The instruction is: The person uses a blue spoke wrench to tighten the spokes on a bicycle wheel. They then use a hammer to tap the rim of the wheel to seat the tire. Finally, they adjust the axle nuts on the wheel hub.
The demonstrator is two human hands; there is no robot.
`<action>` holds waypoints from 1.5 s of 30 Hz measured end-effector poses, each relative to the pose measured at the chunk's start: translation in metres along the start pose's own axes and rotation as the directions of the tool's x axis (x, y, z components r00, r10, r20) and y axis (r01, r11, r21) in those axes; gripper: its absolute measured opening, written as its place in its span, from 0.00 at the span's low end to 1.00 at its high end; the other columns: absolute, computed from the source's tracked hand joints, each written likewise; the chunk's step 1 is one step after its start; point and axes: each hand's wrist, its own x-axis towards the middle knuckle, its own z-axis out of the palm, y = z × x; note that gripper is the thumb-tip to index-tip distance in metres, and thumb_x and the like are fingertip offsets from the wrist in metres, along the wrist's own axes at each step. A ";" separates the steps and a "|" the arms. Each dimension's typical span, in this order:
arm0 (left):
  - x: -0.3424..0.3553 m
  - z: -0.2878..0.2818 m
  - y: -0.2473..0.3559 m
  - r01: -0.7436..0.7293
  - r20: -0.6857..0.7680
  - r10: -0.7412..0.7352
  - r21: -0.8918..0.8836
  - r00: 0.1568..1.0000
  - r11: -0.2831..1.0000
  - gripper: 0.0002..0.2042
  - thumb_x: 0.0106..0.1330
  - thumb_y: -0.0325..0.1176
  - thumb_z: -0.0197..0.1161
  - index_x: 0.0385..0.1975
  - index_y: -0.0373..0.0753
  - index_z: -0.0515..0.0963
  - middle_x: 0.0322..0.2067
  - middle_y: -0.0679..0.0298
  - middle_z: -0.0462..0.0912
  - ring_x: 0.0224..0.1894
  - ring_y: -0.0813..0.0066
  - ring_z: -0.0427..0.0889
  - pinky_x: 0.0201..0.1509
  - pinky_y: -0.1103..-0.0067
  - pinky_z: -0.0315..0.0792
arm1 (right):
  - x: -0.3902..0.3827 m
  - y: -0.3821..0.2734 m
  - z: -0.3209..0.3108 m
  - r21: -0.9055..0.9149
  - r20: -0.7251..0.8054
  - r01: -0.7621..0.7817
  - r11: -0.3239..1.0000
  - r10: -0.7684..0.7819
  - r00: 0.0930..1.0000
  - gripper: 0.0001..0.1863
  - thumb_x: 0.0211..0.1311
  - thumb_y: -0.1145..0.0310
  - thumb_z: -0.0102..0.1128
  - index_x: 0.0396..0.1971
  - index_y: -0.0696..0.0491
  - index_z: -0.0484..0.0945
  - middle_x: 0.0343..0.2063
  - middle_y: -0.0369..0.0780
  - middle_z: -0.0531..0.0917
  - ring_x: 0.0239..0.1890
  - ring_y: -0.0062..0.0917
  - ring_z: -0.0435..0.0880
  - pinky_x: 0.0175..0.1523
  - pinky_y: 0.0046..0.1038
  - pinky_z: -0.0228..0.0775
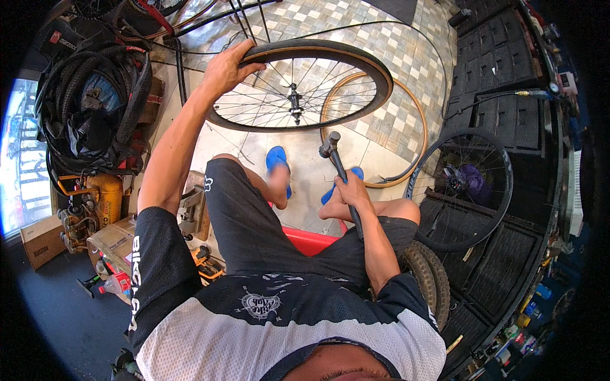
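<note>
My left hand (230, 68) grips the rim and tyre of a bicycle wheel (381, 79), thumb on the near side and fingers wrapped over the outer edge. The wheel is tilted in front of me, with its black hub (295, 101) and thin spokes facing up. In my right hand (351, 190) is a hammer (330, 145), held by its dark handle, the metal head pointing up and away from me. The hammer head is just below the wheel's near right edge and looks apart from it. Beyond it, a loose tan-edged tyre (422, 127) lies on the tiled floor.
Another wheel (502, 197) leans against black cabinets (502, 70) at right, with knobbly tyres (434, 276) nearer me. On the left hang black tyres (57, 101) above a yellow compressor (109, 193). A plastic bottle (116, 283) lies by a cardboard box (111, 244). A black hose (356, 26) crosses the floor.
</note>
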 end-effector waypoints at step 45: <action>0.008 0.012 0.023 0.222 0.021 -0.223 0.008 0.975 0.975 0.26 0.66 0.57 0.69 0.42 0.36 0.77 0.26 0.43 0.84 0.34 0.37 0.85 0.37 0.54 0.75 | 0.102 -0.064 0.024 0.028 -0.384 0.173 0.984 -0.149 0.911 0.20 0.76 0.53 0.52 0.42 0.59 0.72 0.25 0.61 0.83 0.32 0.62 0.84 0.40 0.59 0.73</action>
